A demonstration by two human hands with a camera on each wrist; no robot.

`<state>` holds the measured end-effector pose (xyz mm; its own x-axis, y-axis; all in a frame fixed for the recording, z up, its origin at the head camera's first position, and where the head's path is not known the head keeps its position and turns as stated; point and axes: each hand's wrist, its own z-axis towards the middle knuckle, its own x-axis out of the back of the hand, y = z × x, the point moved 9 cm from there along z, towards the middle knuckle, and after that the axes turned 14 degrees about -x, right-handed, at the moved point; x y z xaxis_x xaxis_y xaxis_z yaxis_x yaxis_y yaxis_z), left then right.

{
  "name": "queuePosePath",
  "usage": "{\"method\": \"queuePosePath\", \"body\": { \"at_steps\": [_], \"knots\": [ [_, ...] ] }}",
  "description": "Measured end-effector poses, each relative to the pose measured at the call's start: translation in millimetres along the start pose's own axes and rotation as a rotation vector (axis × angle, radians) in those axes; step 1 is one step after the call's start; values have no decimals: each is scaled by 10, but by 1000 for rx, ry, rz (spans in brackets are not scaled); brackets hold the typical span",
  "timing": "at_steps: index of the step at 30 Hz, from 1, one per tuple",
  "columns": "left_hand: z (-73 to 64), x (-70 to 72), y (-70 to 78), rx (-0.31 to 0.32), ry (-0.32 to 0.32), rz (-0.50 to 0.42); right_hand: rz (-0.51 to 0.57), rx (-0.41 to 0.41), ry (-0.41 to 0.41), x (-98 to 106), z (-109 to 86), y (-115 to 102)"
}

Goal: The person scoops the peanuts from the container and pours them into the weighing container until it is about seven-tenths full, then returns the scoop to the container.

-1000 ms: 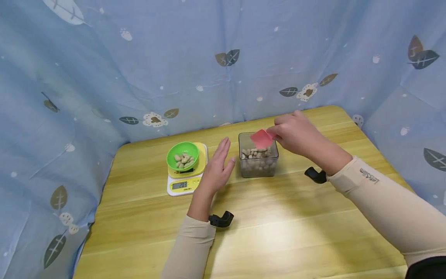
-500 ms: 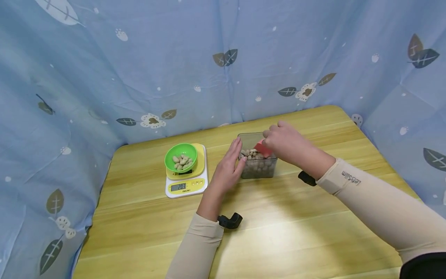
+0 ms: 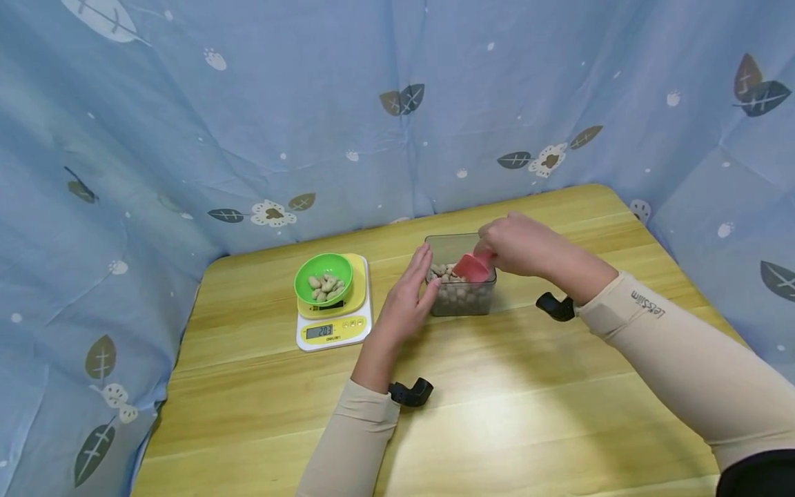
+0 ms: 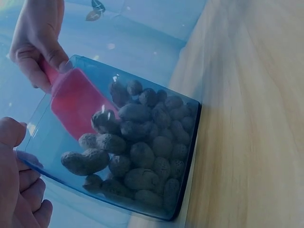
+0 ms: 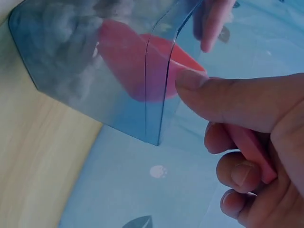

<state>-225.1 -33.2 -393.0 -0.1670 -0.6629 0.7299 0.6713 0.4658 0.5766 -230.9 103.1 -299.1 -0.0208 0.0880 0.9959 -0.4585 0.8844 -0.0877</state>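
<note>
In the head view my right hand (image 3: 518, 245) grips the handle of a pink scoop (image 3: 472, 268). The scoop's bowl is down inside a clear grey plastic box (image 3: 462, 304), among unshelled peanuts (image 4: 142, 154). The right wrist view shows the thumb on top of the handle and fingers curled beneath. My left hand (image 3: 404, 297) lies against the box's left side with fingers extended and thumb by the front corner. Left of it, a green bowl (image 3: 310, 269) holding several peanuts stands on a yellow and white kitchen scale (image 3: 332, 331); its display seems to read 203 or 20.3.
The wooden table (image 3: 248, 414) runs back to a blue patterned curtain (image 3: 335, 90), which also hangs at both sides. A black wrist camera (image 3: 411, 393) sits on the left wrist and another black camera (image 3: 555, 307) on the right.
My right hand has lowered the scoop from above the box down into the peanuts, then tilted it up slightly. My left hand has moved right, from beside the box onto its left side.
</note>
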Motion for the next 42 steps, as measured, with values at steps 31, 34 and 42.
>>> {"method": "queuePosePath", "body": {
  "at_steps": [31, 34, 42],
  "knots": [
    [8, 8, -10, -13, 23, -28, 477, -208, -151, -277, -30, 489],
    [6, 10, -8, -4, 25, -30, 533, -204, -176, -297, -46, 544],
    [-2, -3, -16, 16, 25, -32, 621, -198, -181, -376, -45, 566]
  ]
}}
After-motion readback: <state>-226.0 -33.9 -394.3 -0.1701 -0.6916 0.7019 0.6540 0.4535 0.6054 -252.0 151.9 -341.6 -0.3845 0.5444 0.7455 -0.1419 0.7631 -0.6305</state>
